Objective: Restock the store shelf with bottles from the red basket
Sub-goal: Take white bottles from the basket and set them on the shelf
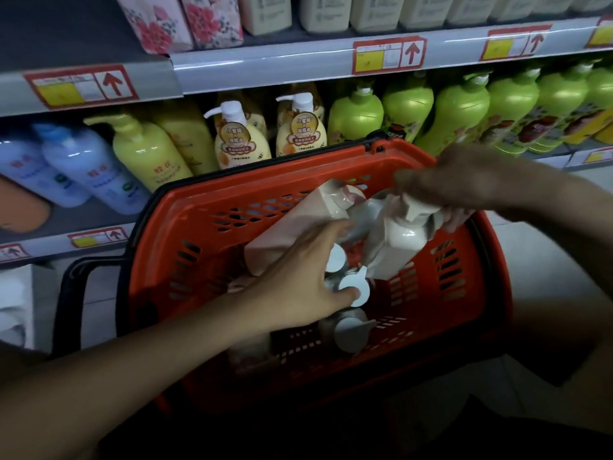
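The red basket (212,207) with a black rim sits in front of the shelf and holds several pale pump bottles. My right hand (447,187) is closed around the pump top of a cream bottle (394,247), which is tilted and raised above the others. My left hand (298,277) reaches into the basket, fingers spread over white pump heads (355,290), beside a beige bottle (298,220); it grips nothing that I can see. Another pump bottle (348,330) lies at the basket's bottom.
The middle shelf (298,64) behind the basket carries blue, yellow, honey-labelled and green pump bottles (457,111). Cream bottles and floral boxes stand on the shelf above. A black basket handle (71,293) sticks out left. White packs sit at the lower left.
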`<state>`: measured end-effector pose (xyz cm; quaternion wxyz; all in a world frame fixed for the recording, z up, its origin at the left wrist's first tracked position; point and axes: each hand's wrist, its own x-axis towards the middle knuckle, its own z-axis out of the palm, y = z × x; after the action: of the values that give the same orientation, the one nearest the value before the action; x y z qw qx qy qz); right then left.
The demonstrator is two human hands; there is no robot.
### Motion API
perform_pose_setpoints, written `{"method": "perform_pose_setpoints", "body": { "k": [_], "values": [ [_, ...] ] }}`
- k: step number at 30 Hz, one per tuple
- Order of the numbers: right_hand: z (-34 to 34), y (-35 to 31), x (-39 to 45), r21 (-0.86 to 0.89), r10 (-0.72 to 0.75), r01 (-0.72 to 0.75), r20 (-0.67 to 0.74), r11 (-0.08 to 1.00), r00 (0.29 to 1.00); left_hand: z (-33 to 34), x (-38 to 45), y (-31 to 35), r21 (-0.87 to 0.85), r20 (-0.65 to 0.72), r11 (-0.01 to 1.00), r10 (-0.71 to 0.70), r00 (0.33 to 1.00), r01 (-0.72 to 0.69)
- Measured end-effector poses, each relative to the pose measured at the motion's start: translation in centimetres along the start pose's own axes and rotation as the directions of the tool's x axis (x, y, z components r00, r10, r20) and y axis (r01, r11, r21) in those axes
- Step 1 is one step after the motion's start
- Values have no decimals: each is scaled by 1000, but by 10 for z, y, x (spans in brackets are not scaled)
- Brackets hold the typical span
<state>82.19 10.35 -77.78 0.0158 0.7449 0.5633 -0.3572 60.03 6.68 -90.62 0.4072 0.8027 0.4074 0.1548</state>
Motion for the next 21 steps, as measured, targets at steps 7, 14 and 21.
{"method": "perform_pose_setpoints", "body": {
  "k": [7, 14, 21],
  "values": [
    [-1, -23, -23, 40, -105, 111, -123, 993, 987, -5, 13, 20, -85, -146, 992, 85, 986, -98],
    [7, -34, -18, 283, -153, 175, -98, 943, 983, -13, 19, 22, -174, -344, 984, -18, 939, -45],
    [14, -38, 7, 505, -290, 287, -75, 814, 954, -57, 24, 20, -809, -119, 566, -423, 898, 159]
  ]
}}
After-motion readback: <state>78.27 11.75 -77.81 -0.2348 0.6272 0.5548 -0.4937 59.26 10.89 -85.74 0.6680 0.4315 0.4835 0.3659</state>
